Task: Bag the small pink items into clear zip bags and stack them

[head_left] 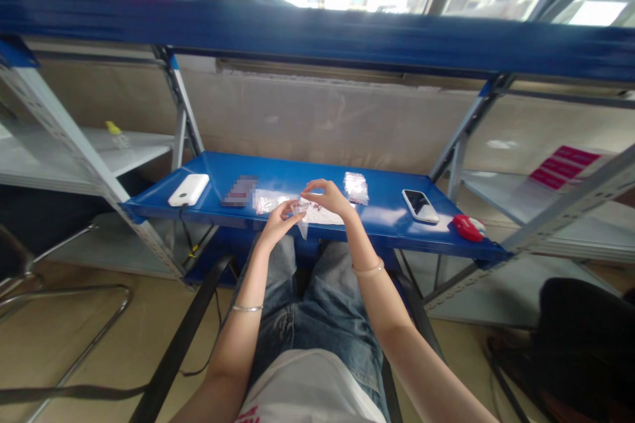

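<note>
My left hand [282, 221] is closed on a small clear plastic bag [303, 227], which hangs over the front edge of the blue shelf. Close above the bag's mouth, my right hand [328, 199] has its thumb and fingers curled together; whatever they pinch is too small to make out. Under the right hand lies a white sheet [327, 215] with several small dark reddish bits on it. Left of my hands is a pile of clear plastic bags [268, 203]. Another stack of clear bags [356, 188] rests behind and right of my right hand.
On the blue shelf [381, 219], a white power bank [189, 190] with a cable and a blurred dark rectangle [241, 191] sit at left. A white-cased phone [420, 205] and a red packet [468, 227] are at right. A blue upper beam [317, 30] crosses above.
</note>
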Motion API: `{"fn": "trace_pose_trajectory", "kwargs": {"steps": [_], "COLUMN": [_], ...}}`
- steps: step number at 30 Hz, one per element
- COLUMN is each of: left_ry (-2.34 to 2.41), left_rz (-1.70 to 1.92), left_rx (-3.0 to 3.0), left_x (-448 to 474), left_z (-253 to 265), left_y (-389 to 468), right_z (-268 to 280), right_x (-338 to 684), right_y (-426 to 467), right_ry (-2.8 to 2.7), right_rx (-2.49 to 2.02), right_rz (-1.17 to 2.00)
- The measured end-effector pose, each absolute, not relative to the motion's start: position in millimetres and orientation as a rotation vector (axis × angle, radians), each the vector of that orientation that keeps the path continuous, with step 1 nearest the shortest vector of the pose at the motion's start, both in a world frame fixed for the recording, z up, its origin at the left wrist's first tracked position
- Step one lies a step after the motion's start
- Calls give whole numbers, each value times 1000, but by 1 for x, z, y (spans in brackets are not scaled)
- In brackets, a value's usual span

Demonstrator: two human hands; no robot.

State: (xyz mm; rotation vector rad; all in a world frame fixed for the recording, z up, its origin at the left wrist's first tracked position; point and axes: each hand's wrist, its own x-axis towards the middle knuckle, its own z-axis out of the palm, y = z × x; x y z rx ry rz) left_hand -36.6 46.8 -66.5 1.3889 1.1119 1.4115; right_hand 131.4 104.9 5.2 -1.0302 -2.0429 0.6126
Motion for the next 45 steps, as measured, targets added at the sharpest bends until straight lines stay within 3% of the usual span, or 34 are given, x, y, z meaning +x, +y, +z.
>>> {"fn": "trace_pose_trajectory", "kwargs": {"steps": [3,8,17,24,30,45], "left_ry": [1107,1116,1077,1090,1154,1161], "left_rz": [1402,1378,1428,1453,1485,1615], "left_rx": [1381,1367,1319,1384,1404,1342], "left_x": [-38,-41,-41,-40,-37,-25], "left_z": [-69,-70,-71,-66,-65,-42], "left_y": [48,50,52,50,52,38], "right_z": [-5,-37,-55,-21,10,-29], "right_x": [129,123,120,126,122,114], "right_y": [114,130,133,114,82,49], "right_ry": [-2019,-2077,-2066,-1855,-2006,-1655], "right_rx": [-1241,-1548,-1457,-1190,-1038,-877], "right_rz": [621,369,296,418,514,1003]}}
